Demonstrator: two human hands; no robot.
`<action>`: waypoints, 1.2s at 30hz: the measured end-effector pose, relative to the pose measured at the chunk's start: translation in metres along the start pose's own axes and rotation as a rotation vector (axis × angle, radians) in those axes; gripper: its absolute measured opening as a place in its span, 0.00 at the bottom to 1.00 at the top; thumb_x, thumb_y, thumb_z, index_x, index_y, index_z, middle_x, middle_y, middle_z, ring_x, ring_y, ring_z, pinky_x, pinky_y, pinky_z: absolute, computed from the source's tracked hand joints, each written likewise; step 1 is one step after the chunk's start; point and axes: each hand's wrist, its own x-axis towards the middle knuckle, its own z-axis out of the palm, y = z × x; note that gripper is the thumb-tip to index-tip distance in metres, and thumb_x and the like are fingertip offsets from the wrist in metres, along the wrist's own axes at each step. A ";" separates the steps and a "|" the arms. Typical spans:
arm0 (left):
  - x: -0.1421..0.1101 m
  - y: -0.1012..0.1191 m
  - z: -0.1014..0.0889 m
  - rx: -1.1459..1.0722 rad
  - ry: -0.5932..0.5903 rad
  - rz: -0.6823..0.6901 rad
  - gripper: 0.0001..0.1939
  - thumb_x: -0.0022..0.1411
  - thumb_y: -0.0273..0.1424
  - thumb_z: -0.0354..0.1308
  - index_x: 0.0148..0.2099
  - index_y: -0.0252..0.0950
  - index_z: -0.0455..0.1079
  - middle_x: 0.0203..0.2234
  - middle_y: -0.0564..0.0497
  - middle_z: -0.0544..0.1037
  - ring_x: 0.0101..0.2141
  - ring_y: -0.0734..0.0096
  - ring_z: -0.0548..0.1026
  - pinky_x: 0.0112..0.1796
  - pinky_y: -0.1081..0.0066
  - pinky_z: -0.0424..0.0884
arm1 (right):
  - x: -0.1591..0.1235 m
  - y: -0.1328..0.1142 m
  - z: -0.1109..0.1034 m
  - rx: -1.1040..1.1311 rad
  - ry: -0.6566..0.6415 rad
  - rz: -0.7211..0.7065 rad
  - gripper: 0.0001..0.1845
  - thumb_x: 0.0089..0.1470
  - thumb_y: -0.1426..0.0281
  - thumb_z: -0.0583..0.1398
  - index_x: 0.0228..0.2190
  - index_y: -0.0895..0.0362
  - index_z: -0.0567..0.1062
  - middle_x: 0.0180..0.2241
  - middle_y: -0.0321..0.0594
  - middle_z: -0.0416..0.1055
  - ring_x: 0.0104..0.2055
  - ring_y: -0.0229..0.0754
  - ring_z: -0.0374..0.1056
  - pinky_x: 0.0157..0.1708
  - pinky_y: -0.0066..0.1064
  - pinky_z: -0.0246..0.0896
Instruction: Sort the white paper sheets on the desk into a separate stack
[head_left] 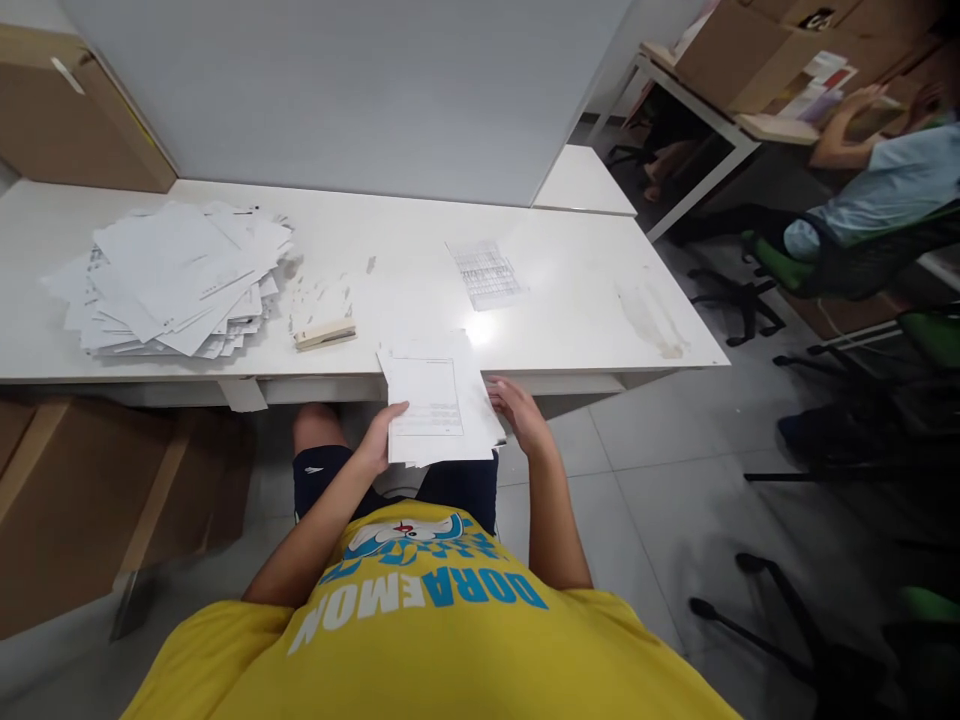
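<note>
My left hand (pixel 379 437) grips a loose stack of printed papers (pixel 429 400) by its left edge, thumb on top and fingers underneath. The stack is held over the front edge of the desk (pixel 585 320), and its sheets are unevenly lined up. Close to the stack's right edge is my right hand (pixel 519 412), its fingers stretched out and slightly bent; whether they touch the sheets I cannot tell. A beige stapler (pixel 325 335) lies on the desk to the left of the stack. Farther back lies a sheet with a printed table (pixel 487 272).
A large messy pile of papers (pixel 180 275) covers the desk's left part. Behind stands a grey partition (pixel 360 100), with a cardboard box (pixel 82 120) at its left. More boxes (pixel 172 490) are below the desk. On the right, another person (pixel 892 180) sits at a separate table.
</note>
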 end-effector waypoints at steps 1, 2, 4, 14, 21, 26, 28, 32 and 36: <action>0.004 0.001 0.003 -0.009 -0.053 -0.050 0.24 0.44 0.43 0.68 0.40 0.31 0.77 0.38 0.39 0.83 0.46 0.44 0.80 0.46 0.56 0.76 | 0.003 0.002 0.002 0.088 -0.092 0.051 0.28 0.47 0.51 0.64 0.46 0.53 0.75 0.41 0.43 0.78 0.43 0.51 0.73 0.46 0.42 0.68; 0.008 0.003 0.006 -0.004 -0.097 -0.078 0.26 0.45 0.45 0.67 0.41 0.31 0.77 0.39 0.38 0.83 0.47 0.43 0.79 0.48 0.55 0.75 | 0.005 0.004 0.006 0.155 -0.132 0.078 0.28 0.45 0.52 0.66 0.45 0.53 0.75 0.40 0.42 0.78 0.43 0.51 0.74 0.45 0.41 0.69; 0.015 0.010 0.013 0.066 -0.136 -0.045 0.28 0.45 0.46 0.68 0.44 0.30 0.77 0.41 0.38 0.83 0.49 0.42 0.78 0.50 0.53 0.74 | 0.003 0.008 0.015 0.228 -0.100 0.083 0.27 0.42 0.55 0.68 0.44 0.53 0.74 0.40 0.41 0.79 0.44 0.51 0.74 0.45 0.42 0.69; 0.020 0.114 0.039 0.794 -0.257 0.643 0.38 0.50 0.52 0.68 0.56 0.33 0.71 0.52 0.38 0.77 0.54 0.44 0.74 0.54 0.51 0.71 | 0.024 -0.055 0.039 0.257 0.034 -0.623 0.22 0.49 0.57 0.67 0.43 0.51 0.71 0.41 0.40 0.75 0.45 0.45 0.71 0.47 0.36 0.68; 0.049 0.145 0.051 0.797 -0.303 1.181 0.38 0.64 0.51 0.57 0.69 0.42 0.52 0.57 0.40 0.72 0.59 0.54 0.70 0.57 0.55 0.67 | 0.083 -0.071 0.063 0.226 0.091 -0.841 0.19 0.54 0.56 0.62 0.43 0.51 0.68 0.38 0.39 0.70 0.43 0.45 0.69 0.46 0.38 0.67; 0.055 0.137 0.040 0.850 -0.337 1.174 0.41 0.63 0.51 0.56 0.71 0.47 0.45 0.57 0.40 0.72 0.52 0.56 0.76 0.53 0.55 0.70 | 0.080 -0.047 0.073 0.104 0.057 -0.820 0.30 0.57 0.53 0.58 0.56 0.51 0.62 0.43 0.42 0.71 0.44 0.45 0.69 0.51 0.42 0.66; 0.053 0.136 0.037 0.918 -0.330 1.099 0.42 0.62 0.50 0.57 0.72 0.46 0.45 0.58 0.38 0.71 0.53 0.55 0.75 0.52 0.55 0.71 | 0.080 -0.039 0.077 0.093 0.056 -0.784 0.30 0.57 0.53 0.58 0.57 0.51 0.63 0.43 0.42 0.71 0.44 0.45 0.69 0.52 0.43 0.65; 0.042 0.143 0.041 0.990 -0.312 0.960 0.38 0.62 0.50 0.58 0.69 0.41 0.53 0.57 0.38 0.72 0.51 0.54 0.76 0.49 0.56 0.72 | 0.084 -0.040 0.081 0.107 0.088 -0.711 0.26 0.55 0.52 0.60 0.51 0.51 0.69 0.40 0.41 0.72 0.45 0.47 0.69 0.53 0.45 0.65; 0.023 0.152 0.051 0.903 -0.171 0.886 0.31 0.64 0.48 0.57 0.64 0.38 0.62 0.57 0.41 0.73 0.56 0.49 0.72 0.53 0.54 0.71 | 0.069 -0.065 0.072 0.173 -0.033 -0.644 0.24 0.51 0.53 0.64 0.45 0.52 0.73 0.43 0.42 0.75 0.50 0.50 0.70 0.52 0.44 0.67</action>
